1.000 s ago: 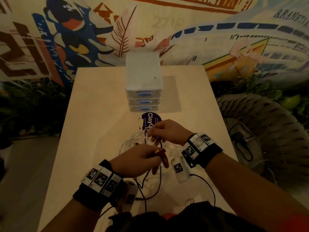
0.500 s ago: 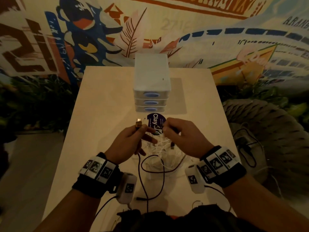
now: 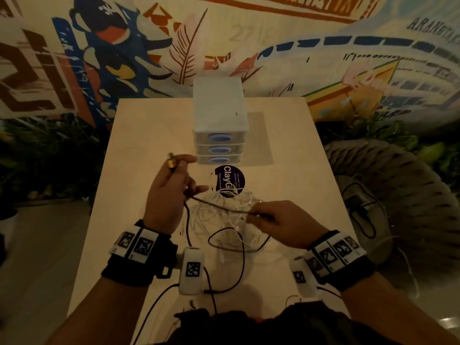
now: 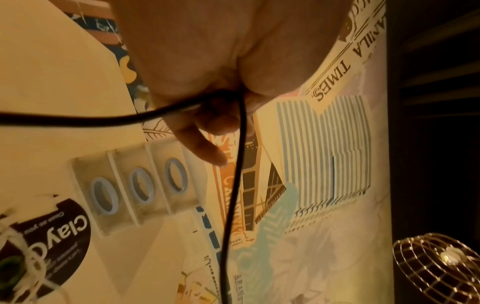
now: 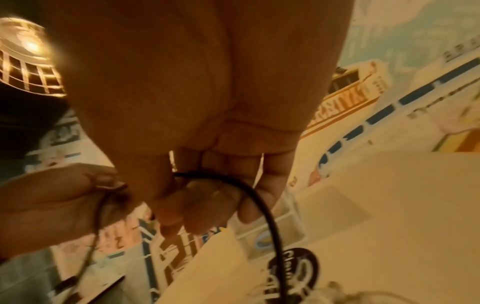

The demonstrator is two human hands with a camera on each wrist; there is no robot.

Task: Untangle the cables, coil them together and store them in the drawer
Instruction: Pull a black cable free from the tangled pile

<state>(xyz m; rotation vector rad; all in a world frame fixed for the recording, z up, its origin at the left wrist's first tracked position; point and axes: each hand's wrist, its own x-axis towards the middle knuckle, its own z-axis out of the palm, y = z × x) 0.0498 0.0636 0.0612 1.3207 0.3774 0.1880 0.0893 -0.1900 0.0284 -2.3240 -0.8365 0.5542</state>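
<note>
A black cable (image 3: 216, 206) stretches taut between my two hands above the table. My left hand (image 3: 171, 185) grips its plug end, the connector (image 3: 171, 162) sticking up past the thumb; the left wrist view shows the black cable (image 4: 233, 185) running out of the curled fingers. My right hand (image 3: 278, 222) pinches the same cable further along, seen as the black cable (image 5: 265, 209) looping from its fingers. A tangle of white cables (image 3: 224, 215) lies on the table under both hands. The white three-drawer unit (image 3: 220, 128) stands behind, all drawers closed.
A round dark sticker (image 3: 230, 180) lies on the wooden table (image 3: 149, 135) in front of the drawers. A woven chair (image 3: 398, 195) holding a dark cable sits to the right. The painted wall stands just behind the table.
My left hand has lifted the plug end up and to the left. My right hand has drawn back towards me, pulling the black cable taut out of the white tangle.
</note>
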